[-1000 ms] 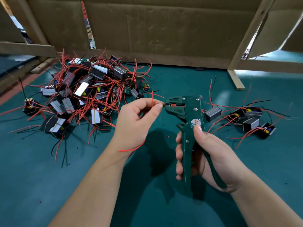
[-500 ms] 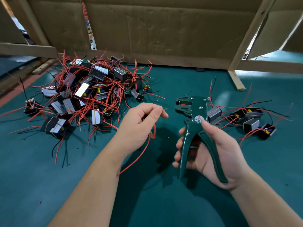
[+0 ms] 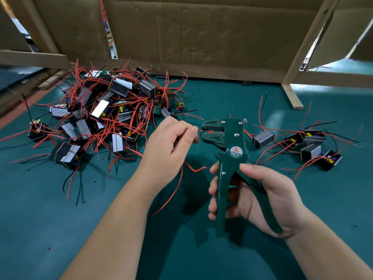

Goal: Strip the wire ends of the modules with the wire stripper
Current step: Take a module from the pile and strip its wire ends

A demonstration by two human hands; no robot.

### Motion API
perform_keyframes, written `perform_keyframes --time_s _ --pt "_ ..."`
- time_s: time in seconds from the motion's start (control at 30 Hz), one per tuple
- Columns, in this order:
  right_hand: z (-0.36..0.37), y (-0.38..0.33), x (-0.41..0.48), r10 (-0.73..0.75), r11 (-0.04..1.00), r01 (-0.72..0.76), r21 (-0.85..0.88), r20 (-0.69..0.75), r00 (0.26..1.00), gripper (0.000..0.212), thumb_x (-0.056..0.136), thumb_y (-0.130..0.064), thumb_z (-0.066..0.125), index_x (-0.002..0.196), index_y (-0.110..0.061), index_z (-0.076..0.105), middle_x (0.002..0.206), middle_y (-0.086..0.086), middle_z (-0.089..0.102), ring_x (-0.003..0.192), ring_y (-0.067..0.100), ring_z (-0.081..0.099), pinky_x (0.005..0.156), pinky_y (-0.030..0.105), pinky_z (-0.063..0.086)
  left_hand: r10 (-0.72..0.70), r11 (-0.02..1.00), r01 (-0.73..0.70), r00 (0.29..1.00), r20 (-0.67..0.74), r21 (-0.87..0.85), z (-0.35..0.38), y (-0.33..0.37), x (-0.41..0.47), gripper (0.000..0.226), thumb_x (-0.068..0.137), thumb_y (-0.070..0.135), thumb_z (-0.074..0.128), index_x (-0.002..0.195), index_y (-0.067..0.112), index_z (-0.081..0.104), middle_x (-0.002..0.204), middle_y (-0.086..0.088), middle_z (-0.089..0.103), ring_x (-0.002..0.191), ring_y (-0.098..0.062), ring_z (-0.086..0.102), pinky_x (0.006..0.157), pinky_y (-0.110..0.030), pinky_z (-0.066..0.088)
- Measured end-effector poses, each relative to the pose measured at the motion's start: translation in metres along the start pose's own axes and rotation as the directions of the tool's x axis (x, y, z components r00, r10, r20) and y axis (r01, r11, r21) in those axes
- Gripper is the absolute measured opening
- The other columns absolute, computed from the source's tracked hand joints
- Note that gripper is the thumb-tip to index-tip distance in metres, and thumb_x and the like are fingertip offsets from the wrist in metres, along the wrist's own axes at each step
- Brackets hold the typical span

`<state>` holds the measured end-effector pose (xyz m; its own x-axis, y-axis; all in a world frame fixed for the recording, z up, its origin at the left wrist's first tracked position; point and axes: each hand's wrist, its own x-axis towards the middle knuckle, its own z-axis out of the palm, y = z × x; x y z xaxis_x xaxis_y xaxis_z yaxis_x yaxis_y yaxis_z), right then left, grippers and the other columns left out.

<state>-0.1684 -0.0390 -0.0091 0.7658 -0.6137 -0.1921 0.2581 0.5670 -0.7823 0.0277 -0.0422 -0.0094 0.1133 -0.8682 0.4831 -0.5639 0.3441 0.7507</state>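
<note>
Pinching wire (image 3: 199, 130) in left hand (image 3: 169, 150), right hand (image 3: 268, 197) gripping stripper (image 3: 232, 138)

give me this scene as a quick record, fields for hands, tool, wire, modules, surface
left hand: pinches the red wire near its tip
right hand: grips the green wire stripper by its handles
handles: spread apart
wire tip: at the stripper's jaws
pile of modules: large tangle on the person's left
group of modules: a few on the right
surface: green mat
backdrop: cardboard on a wooden frame
</note>
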Motion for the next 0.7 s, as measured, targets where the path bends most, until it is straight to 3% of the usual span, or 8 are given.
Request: perform_keyframes --time_s 0.13,0.3,0.4,0.53,0.7 --pt "0.0003 -0.0024 -0.0008 0.008 0.999 -0.009 0.039 0.038 0.999 0.058 0.063 -0.037 0.078 0.107 -0.002 0.064 0.089 0.024 0.060 0.075 0.040 0.063 0.073 0.052 0.052 0.027 1.000 -0.027 0.999 -0.031 -0.007 0.0016 -0.0010 -0.0009 0.021 0.095 0.026 0.048 0.078 0.029 0.059 0.079 0.000 0.049 0.072 -0.005 0.049 0.070 -0.013 0.036" --pt "0.0026 0.0002 0.0007 0.030 0.999 -0.030 0.016 0.026 0.999 0.059 0.061 -0.037 0.080 0.106 -0.002 0.065 0.089 0.023 0.061 0.075 0.040 0.063 0.073 0.053 0.052 -0.055 0.988 0.034 0.989 -0.139 -0.150 0.0040 0.0009 0.0009 0.025 0.097 0.032 0.044 0.076 0.038 0.056 0.081 0.007 0.055 0.064 -0.019 0.053 0.066 -0.038 0.044" --pt "0.0033 0.0024 0.0015 0.025 0.999 -0.026 0.023 0.038 0.999 0.058 0.063 -0.036 0.079 0.108 -0.002 0.064 0.091 0.023 0.061 0.076 0.041 0.063 0.075 0.054 0.052 -0.026 0.995 0.014 0.991 -0.128 -0.097 0.0061 -0.0004 0.0009 0.025 0.098 0.031 0.043 0.077 0.035 0.056 0.077 0.009 0.053 0.065 -0.016 0.055 0.064 -0.036 0.043" --pt "0.0041 0.0035 0.0017 0.006 1.000 -0.008 0.024 0.058 0.998 0.056 0.065 -0.035 0.078 0.109 -0.003 0.064 0.091 0.023 0.061 0.076 0.041 0.063 0.075 0.054 0.052 0.010 0.999 -0.006 0.994 -0.107 0.034 0.0074 -0.0050 -0.0003 0.029 0.099 0.024 0.038 0.077 0.014 0.054 0.075 0.004 0.053 0.074 -0.012 0.051 0.071 -0.030 0.043" --pt "0.0038 0.0028 0.0011 -0.008 0.999 0.006 0.036 0.044 0.999 0.058 0.063 -0.035 0.079 0.109 -0.003 0.065 0.090 0.023 0.062 0.075 0.041 0.064 0.074 0.053 0.053 0.047 0.997 -0.044 0.998 -0.042 0.058 0.0061 -0.0048 -0.0009 0.028 0.098 0.021 0.039 0.077 0.006 0.050 0.072 0.001 0.046 0.069 -0.012 0.044 0.065 -0.022 0.035"
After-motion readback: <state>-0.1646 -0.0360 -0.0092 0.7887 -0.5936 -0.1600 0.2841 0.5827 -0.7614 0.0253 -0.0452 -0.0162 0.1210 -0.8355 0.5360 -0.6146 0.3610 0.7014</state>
